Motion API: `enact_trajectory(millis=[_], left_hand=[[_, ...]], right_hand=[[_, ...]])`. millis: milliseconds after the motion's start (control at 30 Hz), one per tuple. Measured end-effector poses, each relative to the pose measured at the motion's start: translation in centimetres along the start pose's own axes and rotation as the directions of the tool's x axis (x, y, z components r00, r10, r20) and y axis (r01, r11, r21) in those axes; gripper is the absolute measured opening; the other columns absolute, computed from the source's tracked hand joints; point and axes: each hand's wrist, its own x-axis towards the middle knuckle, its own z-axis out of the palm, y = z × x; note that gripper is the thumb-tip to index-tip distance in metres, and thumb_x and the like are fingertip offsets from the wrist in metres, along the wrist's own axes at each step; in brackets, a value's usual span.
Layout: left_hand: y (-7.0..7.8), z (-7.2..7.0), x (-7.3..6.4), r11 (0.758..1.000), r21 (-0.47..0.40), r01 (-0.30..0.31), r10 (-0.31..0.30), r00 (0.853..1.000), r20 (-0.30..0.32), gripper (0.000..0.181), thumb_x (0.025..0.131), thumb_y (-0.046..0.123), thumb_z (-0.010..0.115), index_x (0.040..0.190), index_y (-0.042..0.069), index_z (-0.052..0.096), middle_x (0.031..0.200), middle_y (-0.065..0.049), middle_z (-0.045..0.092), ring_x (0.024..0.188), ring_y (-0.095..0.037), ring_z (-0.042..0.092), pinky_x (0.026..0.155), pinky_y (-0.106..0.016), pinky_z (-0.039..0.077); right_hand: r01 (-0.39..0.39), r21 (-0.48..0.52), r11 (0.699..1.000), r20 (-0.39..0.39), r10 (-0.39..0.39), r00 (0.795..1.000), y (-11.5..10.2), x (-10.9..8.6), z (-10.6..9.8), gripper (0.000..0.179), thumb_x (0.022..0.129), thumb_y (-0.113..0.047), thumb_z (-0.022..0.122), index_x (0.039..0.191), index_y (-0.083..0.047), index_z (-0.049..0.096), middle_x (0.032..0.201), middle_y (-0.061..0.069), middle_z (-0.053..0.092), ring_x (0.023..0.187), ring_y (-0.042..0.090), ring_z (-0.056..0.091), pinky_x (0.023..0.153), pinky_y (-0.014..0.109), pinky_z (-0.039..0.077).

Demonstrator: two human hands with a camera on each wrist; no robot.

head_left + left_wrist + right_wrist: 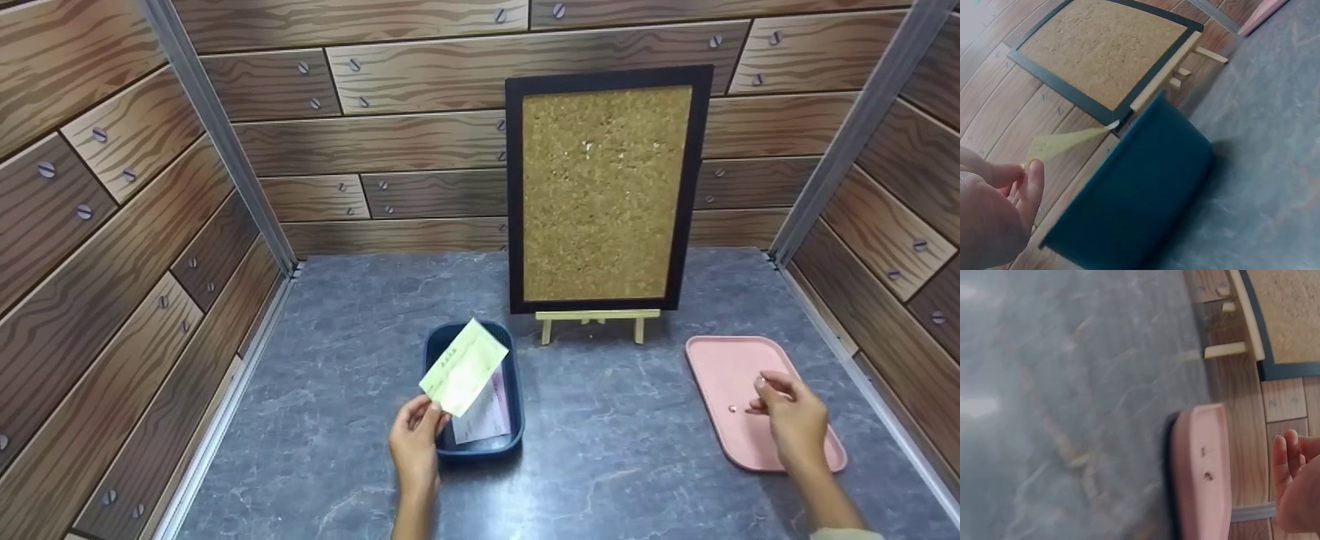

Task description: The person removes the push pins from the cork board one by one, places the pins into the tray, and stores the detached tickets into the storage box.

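Note:
My left hand (417, 442) pinches a yellow-green paper slip (466, 367) with small printing by one corner, thumb on top. It holds the slip over a dark blue bin (517, 420), where a whitish slip (480, 421) and a pinkish one lie inside. On the right, my right hand (799, 420) is above a pink tray (739, 356), with thumb and forefinger together on a tiny shiny thumbtack (763, 380). Small metal thumbtacks (1208, 476) lie on the tray below the fingers. In the right wrist view the fingers hide what they pinch.
A black-framed cork board (607, 202) stands on a small wooden easel (596, 316) at the back, with a few pale marks on the cork. Wood-patterned walls (420, 142) with metal corner posts enclose the grey marbled table (337, 360).

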Motion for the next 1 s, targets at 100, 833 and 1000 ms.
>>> enact_trajectory(millis=[100,833,1000], left_hand=[[-0.3,-0.4,-0.2,1.0,0.024,0.01,-0.009,0.999,-0.039,0.028,0.092,-0.009,0.062,0.119,-0.018,0.058,0.097,-0.018,0.061,0.08,-0.015,0.067,0.076,-0.026,0.061],[0.1,0.5,-1.3,0.953,0.289,-0.086,0.104,0.993,-0.047,0.019,0.089,0.003,0.072,0.104,-0.007,0.069,0.091,-0.015,0.072,0.076,-0.016,0.068,0.068,-0.023,0.057],[0.7,0.6,-1.1,0.949,0.308,-0.067,0.088,0.995,-0.055,0.02,0.092,0.009,0.072,0.107,-0.004,0.07,0.097,-0.015,0.072,0.083,-0.02,0.07,0.074,-0.029,0.06]], right_hand=[[-0.002,-0.088,0.996,-0.01,0.001,1.0,0.9,0.3,-0.5,0.011,0.096,-0.003,0.064,0.105,-0.005,0.069,0.074,-0.016,0.065,0.056,0.004,0.066,0.056,0.018,0.056],[0.018,-0.403,0.915,-0.064,-0.048,0.997,3.1,1.0,-1.6,0.03,0.098,-0.013,0.06,0.12,0.007,0.064,0.064,-0.027,0.054,0.053,-0.006,0.057,0.049,0.013,0.049],[0.046,-0.411,0.911,-0.096,-0.093,0.991,2.1,0.8,-1.4,0.033,0.099,-0.02,0.06,0.122,0.003,0.064,0.067,-0.033,0.05,0.055,-0.009,0.056,0.051,0.011,0.047]])
